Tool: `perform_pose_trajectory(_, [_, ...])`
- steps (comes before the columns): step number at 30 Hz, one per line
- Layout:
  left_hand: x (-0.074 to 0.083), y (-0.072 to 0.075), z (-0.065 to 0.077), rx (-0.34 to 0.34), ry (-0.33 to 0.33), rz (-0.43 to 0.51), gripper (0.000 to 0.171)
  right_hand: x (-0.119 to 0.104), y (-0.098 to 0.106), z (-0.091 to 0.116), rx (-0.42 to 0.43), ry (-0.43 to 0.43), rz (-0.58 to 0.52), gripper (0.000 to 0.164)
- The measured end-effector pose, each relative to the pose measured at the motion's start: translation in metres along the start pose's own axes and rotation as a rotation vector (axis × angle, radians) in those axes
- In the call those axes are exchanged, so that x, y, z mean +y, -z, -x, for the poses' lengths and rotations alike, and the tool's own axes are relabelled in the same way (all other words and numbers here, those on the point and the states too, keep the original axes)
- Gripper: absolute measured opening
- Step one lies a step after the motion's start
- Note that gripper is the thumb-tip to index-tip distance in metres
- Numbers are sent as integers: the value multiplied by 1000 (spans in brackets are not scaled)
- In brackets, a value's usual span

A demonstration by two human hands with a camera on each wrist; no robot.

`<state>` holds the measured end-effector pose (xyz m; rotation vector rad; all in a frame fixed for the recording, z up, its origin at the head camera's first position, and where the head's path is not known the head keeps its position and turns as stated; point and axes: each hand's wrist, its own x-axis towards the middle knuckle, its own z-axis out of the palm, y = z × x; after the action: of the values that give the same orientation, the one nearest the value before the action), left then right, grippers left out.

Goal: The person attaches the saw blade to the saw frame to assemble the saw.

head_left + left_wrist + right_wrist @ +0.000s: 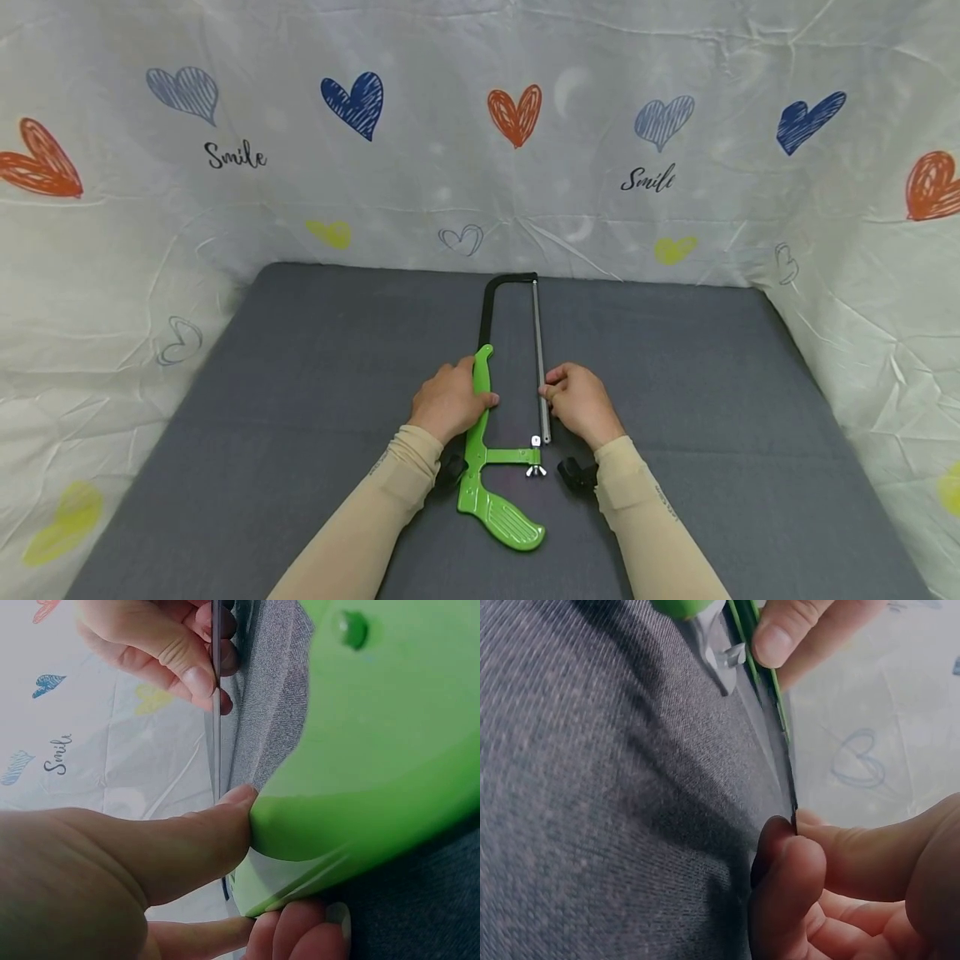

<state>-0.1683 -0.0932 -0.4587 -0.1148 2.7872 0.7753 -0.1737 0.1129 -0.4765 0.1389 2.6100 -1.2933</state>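
A hacksaw with a green handle [510,518] and black front frame [488,312] lies on the dark grey cloth, its grip toward me. My left hand [450,400] grips the green part of the frame, thumb on one side and fingers on the other, as the left wrist view also shows. Between thumb and fingertips, my right hand [585,407] pinches the thin metal blade [538,333]. The blade's far end is at the black frame's tip; its near end lies just right of the small silver blade holder [536,441]. Below that holder is a wing nut [536,472].
A grey cloth [337,350] covers the table. Behind and at both sides hangs a white sheet [442,50] printed with hearts and "Smile". Dark wrist cameras [577,475] sit at both sleeves, close to the saw.
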Motion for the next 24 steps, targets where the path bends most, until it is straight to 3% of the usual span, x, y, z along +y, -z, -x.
perform_pose_trajectory(15, [-2,-1,0,-9,11,-15,80,0,-8,-1,-19,3,-22,19])
perform_pose_trajectory(24, [-1,-1,-1,3,-15,-15,79,-1,-7,-1,-2,17,7,22])
